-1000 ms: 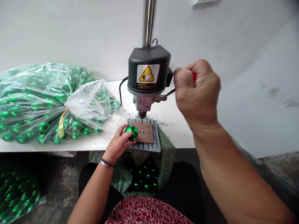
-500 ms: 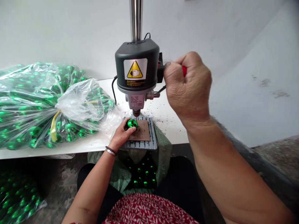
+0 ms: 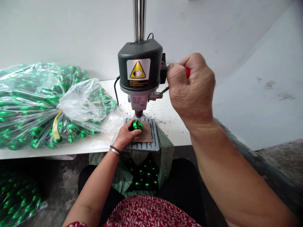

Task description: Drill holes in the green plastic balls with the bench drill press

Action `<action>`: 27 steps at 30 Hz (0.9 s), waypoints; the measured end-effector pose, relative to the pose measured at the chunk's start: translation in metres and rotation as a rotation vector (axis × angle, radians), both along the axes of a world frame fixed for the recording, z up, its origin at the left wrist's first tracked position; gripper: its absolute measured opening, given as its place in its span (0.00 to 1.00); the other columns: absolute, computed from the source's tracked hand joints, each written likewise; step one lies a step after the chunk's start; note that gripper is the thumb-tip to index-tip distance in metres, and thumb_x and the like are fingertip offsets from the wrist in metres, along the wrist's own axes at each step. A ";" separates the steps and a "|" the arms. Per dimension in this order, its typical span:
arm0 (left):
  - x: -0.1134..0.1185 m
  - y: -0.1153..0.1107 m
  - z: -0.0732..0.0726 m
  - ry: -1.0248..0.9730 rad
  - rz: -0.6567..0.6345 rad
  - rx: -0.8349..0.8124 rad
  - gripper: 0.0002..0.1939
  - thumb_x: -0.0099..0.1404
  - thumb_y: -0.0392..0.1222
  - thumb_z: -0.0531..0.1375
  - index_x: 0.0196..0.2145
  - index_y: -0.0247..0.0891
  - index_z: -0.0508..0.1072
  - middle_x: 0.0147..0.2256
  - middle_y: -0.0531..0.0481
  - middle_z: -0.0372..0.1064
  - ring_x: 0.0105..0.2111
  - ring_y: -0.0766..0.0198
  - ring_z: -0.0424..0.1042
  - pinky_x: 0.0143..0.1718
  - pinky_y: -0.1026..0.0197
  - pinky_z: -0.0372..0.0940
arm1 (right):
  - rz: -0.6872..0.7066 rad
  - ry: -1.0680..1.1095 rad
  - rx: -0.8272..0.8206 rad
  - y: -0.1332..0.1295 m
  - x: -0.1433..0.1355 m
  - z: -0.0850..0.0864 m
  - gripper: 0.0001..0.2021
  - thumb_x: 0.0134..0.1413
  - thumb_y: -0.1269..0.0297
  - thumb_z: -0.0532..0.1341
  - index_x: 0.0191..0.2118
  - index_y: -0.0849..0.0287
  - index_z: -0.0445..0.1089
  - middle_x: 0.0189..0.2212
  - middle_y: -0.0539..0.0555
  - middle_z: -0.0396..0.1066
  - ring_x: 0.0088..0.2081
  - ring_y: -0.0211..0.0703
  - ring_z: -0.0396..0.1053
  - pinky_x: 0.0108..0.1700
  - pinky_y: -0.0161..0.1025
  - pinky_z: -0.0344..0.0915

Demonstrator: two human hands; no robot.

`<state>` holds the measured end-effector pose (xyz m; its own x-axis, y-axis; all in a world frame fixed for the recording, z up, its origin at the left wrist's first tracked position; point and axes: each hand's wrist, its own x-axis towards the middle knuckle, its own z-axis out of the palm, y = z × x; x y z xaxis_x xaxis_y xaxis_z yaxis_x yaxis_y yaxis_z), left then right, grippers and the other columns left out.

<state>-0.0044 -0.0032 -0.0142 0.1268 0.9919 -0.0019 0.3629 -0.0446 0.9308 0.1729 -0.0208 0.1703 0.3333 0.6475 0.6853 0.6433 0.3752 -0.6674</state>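
Observation:
Thumb and fingers of my left hand (image 3: 126,134) are round a shiny green ball (image 3: 137,125), which rests on a brown board (image 3: 146,134) over the slotted grey base plate (image 3: 155,145). Directly above the ball is the chuck (image 3: 139,113) of a black drill press (image 3: 140,69), its thin bit at the top of the ball; whether the tip has entered it I cannot tell. My right hand (image 3: 191,88) is closed in a fist round a red-ended handle (image 3: 187,72) at the right side of the machine.
A clear bag (image 3: 80,101) of green balls fills the left of the white table (image 3: 175,132). Below the base plate, a green sack (image 3: 165,154) holds several balls. Another bag (image 3: 21,198) of balls lies at lower left. Dark shavings are scattered round the base.
My left hand has shifted slightly right with the green ball, bringing it beneath the bit. My right hand keeps its grip on the handle.

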 end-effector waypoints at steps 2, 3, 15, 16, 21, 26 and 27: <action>0.001 0.000 -0.002 0.002 -0.004 0.020 0.33 0.54 0.39 0.68 0.58 0.37 0.71 0.54 0.46 0.74 0.56 0.53 0.70 0.62 0.51 0.61 | -0.005 -0.004 -0.013 0.000 0.000 0.001 0.15 0.61 0.61 0.57 0.27 0.60 0.54 0.20 0.42 0.49 0.26 0.24 0.53 0.36 0.28 0.53; 0.002 0.000 -0.002 0.005 -0.012 0.036 0.33 0.53 0.39 0.68 0.58 0.37 0.72 0.54 0.46 0.74 0.56 0.53 0.70 0.62 0.51 0.61 | -0.009 -0.008 -0.016 0.000 0.000 0.001 0.15 0.61 0.61 0.57 0.27 0.60 0.54 0.20 0.42 0.49 0.26 0.23 0.53 0.36 0.28 0.53; 0.006 -0.002 -0.010 0.071 -0.044 0.141 0.32 0.52 0.35 0.69 0.56 0.38 0.73 0.51 0.49 0.76 0.53 0.55 0.73 0.59 0.54 0.65 | -0.033 -0.059 0.037 -0.005 0.001 -0.009 0.12 0.61 0.63 0.56 0.28 0.61 0.57 0.21 0.42 0.50 0.24 0.23 0.48 0.33 0.27 0.51; 0.006 -0.003 -0.011 0.079 -0.041 0.146 0.32 0.52 0.35 0.69 0.57 0.38 0.73 0.51 0.49 0.77 0.53 0.55 0.74 0.59 0.54 0.65 | -0.027 -0.056 0.054 -0.005 0.001 -0.011 0.12 0.61 0.63 0.56 0.28 0.61 0.57 0.21 0.42 0.51 0.24 0.23 0.48 0.33 0.27 0.51; 0.005 -0.004 -0.017 0.120 -0.030 0.175 0.33 0.52 0.36 0.70 0.58 0.37 0.72 0.51 0.47 0.77 0.53 0.53 0.73 0.58 0.52 0.65 | -0.014 -0.057 0.119 -0.009 0.003 -0.020 0.12 0.60 0.60 0.56 0.29 0.62 0.60 0.20 0.43 0.53 0.24 0.24 0.48 0.30 0.28 0.51; 0.005 -0.005 -0.018 0.183 -0.005 0.186 0.33 0.53 0.38 0.70 0.58 0.39 0.72 0.51 0.47 0.76 0.53 0.52 0.72 0.58 0.51 0.65 | -0.029 -0.063 0.152 -0.015 0.003 -0.031 0.11 0.58 0.59 0.57 0.30 0.62 0.62 0.21 0.43 0.55 0.24 0.24 0.50 0.30 0.29 0.52; 0.005 -0.005 -0.018 0.189 -0.007 0.187 0.33 0.53 0.38 0.70 0.58 0.39 0.72 0.51 0.47 0.76 0.53 0.52 0.72 0.58 0.51 0.65 | -0.031 -0.062 0.158 -0.016 0.002 -0.033 0.11 0.58 0.59 0.58 0.30 0.61 0.62 0.22 0.43 0.56 0.25 0.24 0.51 0.30 0.29 0.53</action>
<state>0.0007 -0.0082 -0.0317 0.1484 0.9764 0.1572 0.5289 -0.2127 0.8216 0.1752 -0.0369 0.1375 0.3051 0.5201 0.7977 0.6944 0.4517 -0.5601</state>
